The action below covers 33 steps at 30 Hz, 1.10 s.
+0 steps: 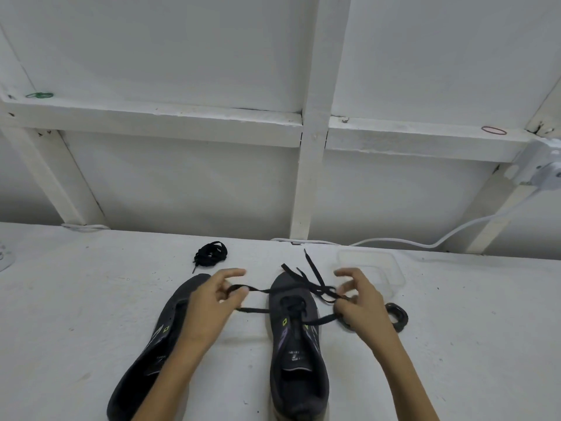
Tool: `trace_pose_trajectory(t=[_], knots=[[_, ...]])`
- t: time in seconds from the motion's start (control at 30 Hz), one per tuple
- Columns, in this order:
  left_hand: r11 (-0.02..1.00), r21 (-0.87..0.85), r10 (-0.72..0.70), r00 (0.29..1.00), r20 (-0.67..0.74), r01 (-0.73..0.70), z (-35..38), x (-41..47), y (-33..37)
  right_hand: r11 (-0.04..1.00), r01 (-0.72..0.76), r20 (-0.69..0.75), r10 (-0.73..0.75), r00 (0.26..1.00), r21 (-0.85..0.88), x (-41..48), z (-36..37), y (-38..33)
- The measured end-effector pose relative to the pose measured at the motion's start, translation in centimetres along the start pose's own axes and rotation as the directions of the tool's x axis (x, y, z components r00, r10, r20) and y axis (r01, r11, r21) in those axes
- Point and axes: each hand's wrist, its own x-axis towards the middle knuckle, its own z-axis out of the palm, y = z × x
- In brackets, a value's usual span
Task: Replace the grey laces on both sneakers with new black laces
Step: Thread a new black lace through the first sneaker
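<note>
My left hand (212,302) pinches one run of the black lace (261,290) between thumb and curled fingers (239,296), with the forefinger lifted clear. My right hand (361,299) pinches the other run, its remaining fingers spread above it. The lace is stretched left to right between them, crossing just over the toe end of the right sneaker (297,360).

That sneaker lies on the counter (76,299) with its long axis running near to far, heel toward me, so the lace sits square across it. Only the eyelets toward the toe look threaded. The ones nearer me look bare, and they lie between my two hands and a little nearer than the taut strand. I judge the next crossing has to come back toward me along the tongue.

The loose tips fan out beyond the toe, far and slightly right, close to my right hand, so that hand is better placed to feed a tip.

The left sneaker (158,344) lies beside it under my left forearm and seems unlaced. A second bundled black lace (209,253) waits beyond its toe.
</note>
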Motion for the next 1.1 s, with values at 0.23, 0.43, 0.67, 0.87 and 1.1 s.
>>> trace_pose_trajectory(t=[0.23,0.43,0.67,0.87,1.1], knots=[[0.804,0.571,-0.084,0.982,-0.171,0.169,-5.1,-0.1,-0.1,0.84,-0.149,-0.016,0.165,0.986,-0.522,-4.2,-3.4,5.4],[0.605,0.786,-0.223,0.975,0.014,0.127,-5.3,1.4,1.1,0.858,-0.073,0.053,0.115,0.992,-0.508,-3.1,-4.5,4.8],[0.731,0.649,-0.129,0.89,0.437,-0.213,2.6,5.0,5.0,0.945,0.108,0.012,-0.109,0.994,-0.308,5.6,-1.6,-1.4],[0.547,0.757,-0.17,0.838,0.518,-0.357,10.2,8.1,3.3,0.806,0.131,0.13,-0.068,0.989,-0.577,13.0,4.3,-2.3],[0.687,0.67,-0.048,0.902,0.428,-0.281,9.5,8.7,1.5,0.595,0.117,0.104,-0.056,0.993,-0.795,13.4,7.0,1.2]])
